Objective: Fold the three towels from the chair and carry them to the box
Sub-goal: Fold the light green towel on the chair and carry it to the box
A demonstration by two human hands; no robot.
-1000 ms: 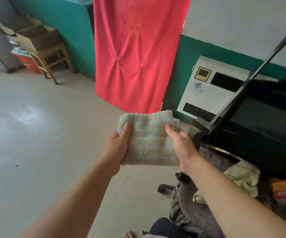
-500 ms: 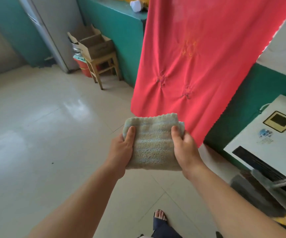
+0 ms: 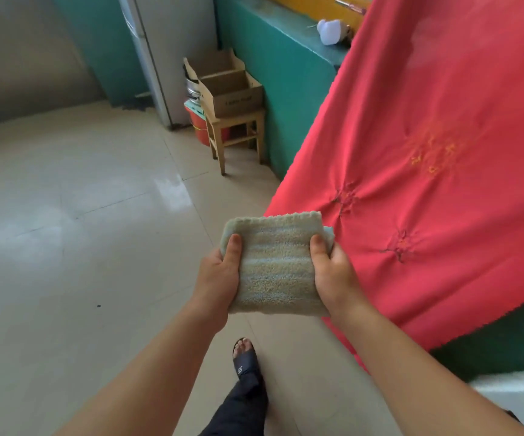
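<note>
Towel (image 3: 278,265), pale green and folded into a thick square, sits out in front of the chest between both hands: the left hand (image 3: 218,278) clamps its left edge with the thumb laid on top, and the right hand (image 3: 333,275) does the same on the right edge, so each grip pinches the folded layers, though the fingers underneath are hidden. The cardboard box (image 3: 226,86) stands open on a small wooden stool (image 3: 235,133) against the green wall, well apart from the towel across bare tiled floor (image 3: 65,231). A red cloth (image 3: 427,152) hangs just beside the right arm; brushing it could probably tug a loose corner out and undo the fold. The glossy tiles and open sandal (image 3: 245,363) also make a slip possible, which would likely shake the layers apart.
</note>
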